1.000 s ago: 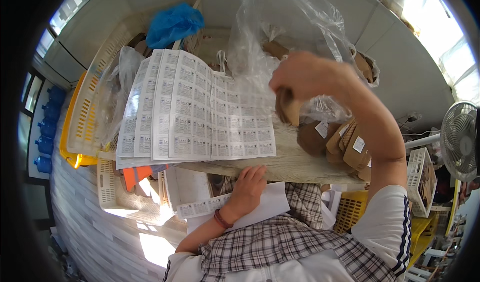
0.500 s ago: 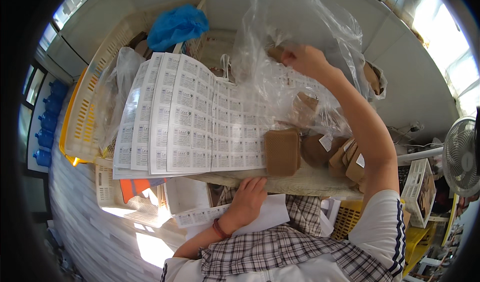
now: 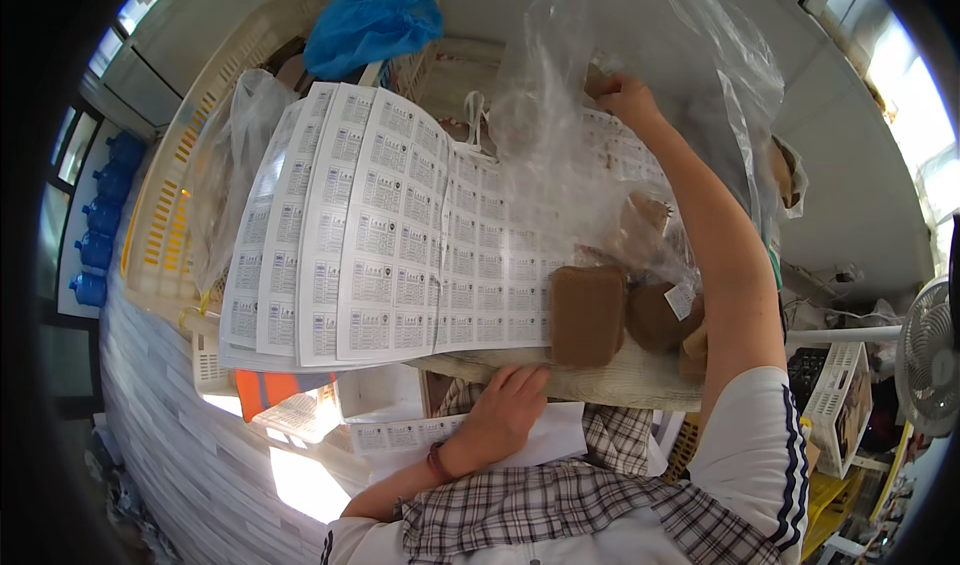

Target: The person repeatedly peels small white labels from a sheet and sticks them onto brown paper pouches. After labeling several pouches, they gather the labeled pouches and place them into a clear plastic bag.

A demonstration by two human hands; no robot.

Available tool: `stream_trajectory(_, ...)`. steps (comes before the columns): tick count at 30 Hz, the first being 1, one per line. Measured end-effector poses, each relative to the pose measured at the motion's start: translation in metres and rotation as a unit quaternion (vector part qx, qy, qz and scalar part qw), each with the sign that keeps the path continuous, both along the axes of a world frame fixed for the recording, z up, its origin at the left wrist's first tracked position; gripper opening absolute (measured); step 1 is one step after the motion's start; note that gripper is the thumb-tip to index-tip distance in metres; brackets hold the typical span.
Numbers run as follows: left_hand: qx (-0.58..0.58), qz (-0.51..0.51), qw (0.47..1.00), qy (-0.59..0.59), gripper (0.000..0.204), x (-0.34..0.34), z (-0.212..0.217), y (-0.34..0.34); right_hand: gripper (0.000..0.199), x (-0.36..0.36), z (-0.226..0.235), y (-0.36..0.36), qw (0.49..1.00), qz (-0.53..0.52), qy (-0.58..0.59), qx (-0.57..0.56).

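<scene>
My right hand (image 3: 625,102) reaches to the far side of the table, at the clear plastic bag (image 3: 560,85). Its fingers are pinched on a small brown piece (image 3: 596,80), partly hidden by film and fingers. My left hand (image 3: 508,410) lies flat-fingered at the table's front edge, holding nothing. Just beyond it stands a stack of brown rounded-rectangular pieces (image 3: 587,315). To the right lies a round brown bundle (image 3: 655,317) with a white tag (image 3: 680,301). Another brown piece (image 3: 645,215) shows through the film.
Overlapping sheets of printed labels (image 3: 390,235) cover the table's left and middle. A cream crate (image 3: 165,225) with a blue plastic bag (image 3: 370,27) stands at the left. On my lap is a white sheet (image 3: 560,433). A fan (image 3: 930,355) stands at the right.
My right hand has moved slightly away and deeper by the plastic bag, still pinching the brown piece. The view has shifted a little; my left hand stays at the table edge.
</scene>
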State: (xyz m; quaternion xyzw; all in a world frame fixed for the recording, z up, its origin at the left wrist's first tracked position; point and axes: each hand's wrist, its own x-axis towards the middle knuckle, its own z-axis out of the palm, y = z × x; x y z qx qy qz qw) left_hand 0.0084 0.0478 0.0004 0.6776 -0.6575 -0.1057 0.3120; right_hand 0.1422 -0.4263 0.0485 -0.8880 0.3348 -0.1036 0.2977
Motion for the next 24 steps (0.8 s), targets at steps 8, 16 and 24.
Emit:
stream_trajectory(8, -0.051, 0.027, 0.998, -0.001, 0.007, -0.003, -0.011, -0.001, 0.038, -0.098, 0.102, 0.097, 0.911, 0.065, -0.234, 0.334)
stream_trajectory(16, -0.085, 0.017, 0.996, 0.032, 0.002, -0.002, -0.003, -0.001, 0.027, -0.185, 0.049, 0.199, 0.865, 0.002, -0.176, 0.47)
stream_trajectory(24, -0.082, 0.014, 0.996, 0.03, 0.007, -0.002, 0.004, 0.0, 0.011, -0.227, -0.003, 0.274, 0.633, -0.338, -0.349, 0.603)
